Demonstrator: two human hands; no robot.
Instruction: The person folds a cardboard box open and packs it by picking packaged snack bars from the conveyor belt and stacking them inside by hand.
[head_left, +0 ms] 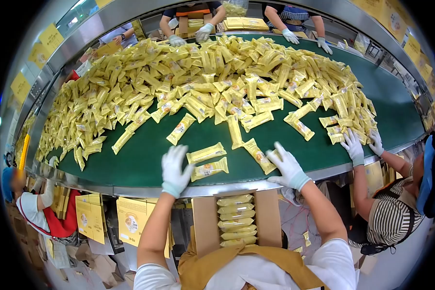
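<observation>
My left hand point(175, 170), in a white glove, has its fingers spread over the green belt. Its thumb side is at the end of a yellow wrapped packet point(210, 169), and a second packet point(206, 153) lies just above that one. My right hand point(288, 169), also gloved, is open with fingers apart. Its fingertips are at the edge of a slanted packet point(259, 156); whether they press on it I cannot tell. Below the belt's edge, in front of my body, an open cardboard box point(207, 222) holds a column of stacked packets point(237, 212).
A large heap of yellow packets point(188, 72) covers much of the green belt point(150, 166). A metal rim point(227, 187) runs along its near side. Co-workers' gloved hands point(354, 147) are at the right and far sides. Flat yellow cartons point(133, 220) stand at lower left.
</observation>
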